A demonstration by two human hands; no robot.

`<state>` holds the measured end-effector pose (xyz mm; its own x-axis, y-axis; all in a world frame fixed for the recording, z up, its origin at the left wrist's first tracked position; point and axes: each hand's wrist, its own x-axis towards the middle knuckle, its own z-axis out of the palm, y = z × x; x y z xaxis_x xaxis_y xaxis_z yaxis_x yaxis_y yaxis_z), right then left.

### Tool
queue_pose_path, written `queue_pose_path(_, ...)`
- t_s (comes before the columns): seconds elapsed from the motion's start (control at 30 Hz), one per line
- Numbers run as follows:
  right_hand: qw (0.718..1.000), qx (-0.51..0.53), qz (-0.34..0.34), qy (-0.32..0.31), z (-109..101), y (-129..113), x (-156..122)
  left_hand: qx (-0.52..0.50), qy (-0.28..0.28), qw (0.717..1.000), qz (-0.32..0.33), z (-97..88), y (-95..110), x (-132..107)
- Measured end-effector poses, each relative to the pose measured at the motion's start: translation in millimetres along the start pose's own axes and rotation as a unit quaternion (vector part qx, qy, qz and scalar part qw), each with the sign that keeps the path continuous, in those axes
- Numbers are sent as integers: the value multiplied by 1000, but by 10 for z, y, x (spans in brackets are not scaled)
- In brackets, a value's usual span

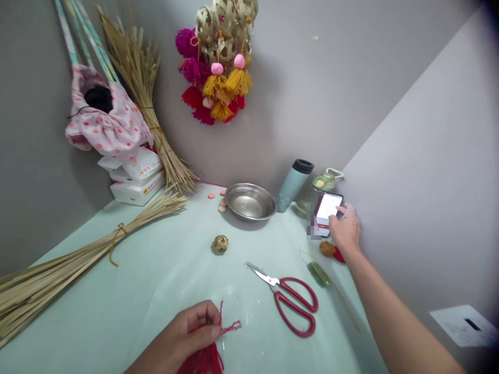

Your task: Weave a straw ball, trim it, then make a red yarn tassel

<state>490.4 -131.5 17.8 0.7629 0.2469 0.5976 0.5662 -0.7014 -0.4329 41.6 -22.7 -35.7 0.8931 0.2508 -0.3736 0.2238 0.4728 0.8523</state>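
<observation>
My left hand (pixel 187 332) is at the near edge of the pale green table (pixel 156 270), fingers pinched shut on a bundle of red yarn (pixel 208 353) whose loose ends stick out to the right. My right hand (pixel 345 228) reaches far right and holds a lit phone (pixel 327 210) propped near the wall, thumb on its edge. Red-handled scissors (pixel 290 301) lie open between the two hands. A small woven straw ball (pixel 220 244) rests mid-table.
A steel bowl (pixel 250 201), a teal flask (pixel 293 184) and a green-lidded bottle (pixel 322 189) stand at the back. Straw bundles (pixel 78 259) lie left. A green lighter (pixel 318 274) and an orange-red tassel (pixel 330 250) lie under my right arm. Woven balls with tassels (pixel 220 57) hang above.
</observation>
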Motion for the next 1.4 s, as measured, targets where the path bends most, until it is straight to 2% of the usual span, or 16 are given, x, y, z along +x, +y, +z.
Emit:
queue_pose_path(0.3,1000,4,-17,5,15,15,-213,4,3,1000,2,-9,-18,11)
queue_pose_path(0.57,1000,-5,-31,0,45,-15,-231,6,-4,1000,3,-16,-11,15)
queue_pose_path(0.8,1000,-12,-20,16,-6,51,-285,4,7,1000,5,20,22,0)
queue_pose_path(1.07,1000,-21,-5,5,0,129,-349,14,10,1000,3,25,41,-5)
queue_pose_path(1.27,1000,-11,7,-15,31,105,-323,12,9,1000,2,16,29,-4)
queue_pose_path(1.4,1000,14,21,-17,-30,38,-340,-2,12,1000,-8,42,52,-21)
